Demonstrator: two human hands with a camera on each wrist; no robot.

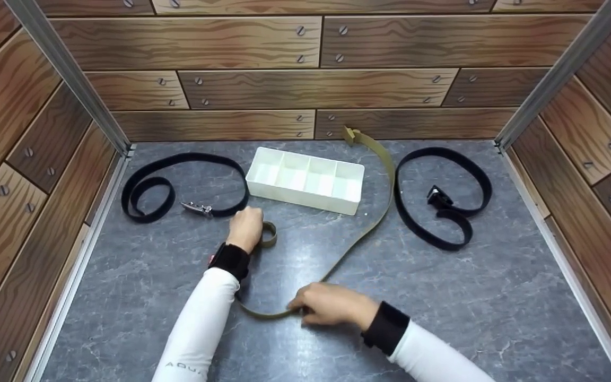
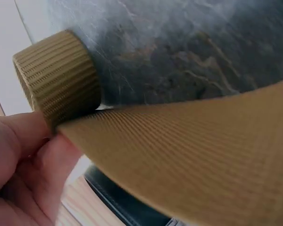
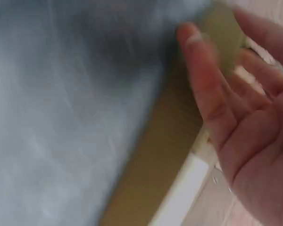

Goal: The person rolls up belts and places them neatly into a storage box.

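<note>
A khaki webbing belt [image 1: 358, 236] curves across the grey surface, its buckle [image 1: 351, 136] at the back and its other end rolled into a small coil [image 1: 269, 235]. My left hand [image 1: 245, 229] pinches the belt just beside the coil; the left wrist view shows thumb and finger [image 2: 52, 155] at the ribbed roll [image 2: 61, 75]. Nearer the front, my right hand [image 1: 332, 303] holds the belt's middle stretch. The strap [image 3: 155, 155] runs between the thumb and the other fingers in the blurred right wrist view.
A white four-slot tray [image 1: 305, 194] stands at the back middle. On the left lies a black belt with a silver buckle [image 1: 198, 208]; on the right, another black belt [image 1: 488, 188] with a dark buckle. Wood-patterned walls [image 1: 263, 90] enclose the surface.
</note>
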